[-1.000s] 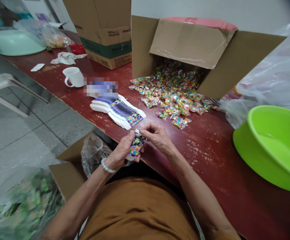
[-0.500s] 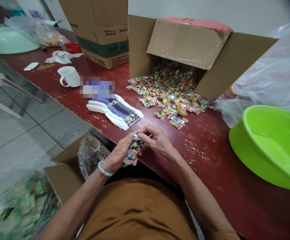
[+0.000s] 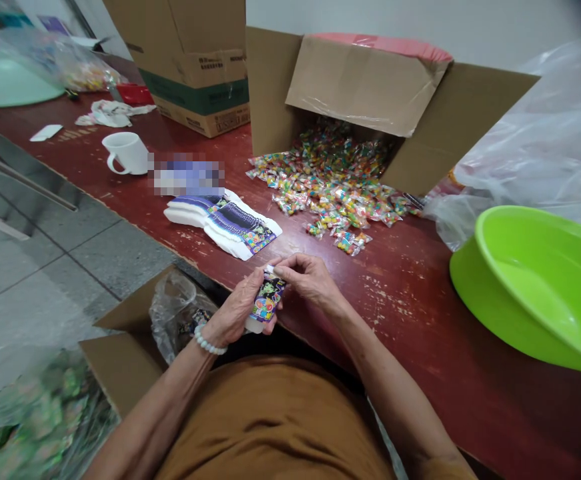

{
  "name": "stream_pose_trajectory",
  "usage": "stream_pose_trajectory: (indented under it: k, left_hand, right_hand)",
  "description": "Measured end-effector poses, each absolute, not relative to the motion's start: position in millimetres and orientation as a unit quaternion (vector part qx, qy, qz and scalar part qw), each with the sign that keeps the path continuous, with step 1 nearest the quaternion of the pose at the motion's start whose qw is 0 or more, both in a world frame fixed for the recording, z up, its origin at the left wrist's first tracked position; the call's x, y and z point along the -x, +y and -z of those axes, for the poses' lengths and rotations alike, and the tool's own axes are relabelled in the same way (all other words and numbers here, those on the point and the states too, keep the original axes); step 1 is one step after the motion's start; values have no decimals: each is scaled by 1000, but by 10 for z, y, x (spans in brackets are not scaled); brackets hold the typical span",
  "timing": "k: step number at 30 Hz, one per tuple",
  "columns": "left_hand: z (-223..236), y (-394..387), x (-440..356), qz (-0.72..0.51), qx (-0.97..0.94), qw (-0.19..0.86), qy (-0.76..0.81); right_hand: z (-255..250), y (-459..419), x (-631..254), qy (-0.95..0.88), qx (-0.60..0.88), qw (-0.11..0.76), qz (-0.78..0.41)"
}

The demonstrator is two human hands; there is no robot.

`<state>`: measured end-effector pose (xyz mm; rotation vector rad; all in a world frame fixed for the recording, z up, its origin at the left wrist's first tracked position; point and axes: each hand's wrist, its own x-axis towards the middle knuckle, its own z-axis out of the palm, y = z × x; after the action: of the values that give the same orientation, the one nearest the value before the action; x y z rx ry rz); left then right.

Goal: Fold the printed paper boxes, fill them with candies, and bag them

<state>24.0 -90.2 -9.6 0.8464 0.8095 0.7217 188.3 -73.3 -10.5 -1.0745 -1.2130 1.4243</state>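
Note:
My left hand (image 3: 237,303), with a white bead bracelet on the wrist, grips a small white tube with a colourful purple printed label (image 3: 267,300). My right hand (image 3: 307,277) pinches the tube's upper end between thumb and fingers. Both hands are above the table's near edge, and the fingers hide the tube's tip. Several similar white items with purple printed labels (image 3: 225,223) lie stacked on the table, just beyond my hands. A pixelated, blurred object (image 3: 187,175) sits behind them.
A red-brown table (image 3: 410,313) holds a heap of colourful candy packets (image 3: 330,193) spilling from a tipped cardboard box (image 3: 365,87). A lime-green basin (image 3: 535,287) stands right, a white mug (image 3: 127,152) left. An open box with a plastic bag (image 3: 177,313) sits below the table edge.
The whole scene has shifted left in the picture as my head turned. My right fingers have moved onto the tube's upper end, and the tube stays in my left hand.

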Motion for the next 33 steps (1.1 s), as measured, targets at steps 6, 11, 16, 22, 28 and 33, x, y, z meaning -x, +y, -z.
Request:
stream_pose_trajectory:
  k: [6,11,16,22,28,33]
  left_hand:
    - [98,-905,-254,-352,-385,764,379]
    - [127,-924,-313,-365,-413,732,400]
    - [103,-859,-431,-344,-457,730,375]
    - [53,-810,-523,-346,-472,732,350]
    - [90,-800,-570,-351,-431,752,354]
    - [32,-638,-527,-404,-373,730,406]
  right_hand:
    - [110,-826,-1850,-514,430,460,-583]
    - [207,-882,-1851,-577,441,463,-508]
    - [50,-783,-2026,-705,441,437,-343]
    - [-66,-795,-2168,-666,414,457,-420]
    - [86,-752,-2170,-688,418,446,-392]
    - [200,-467,-2789,-591,691,379,-169]
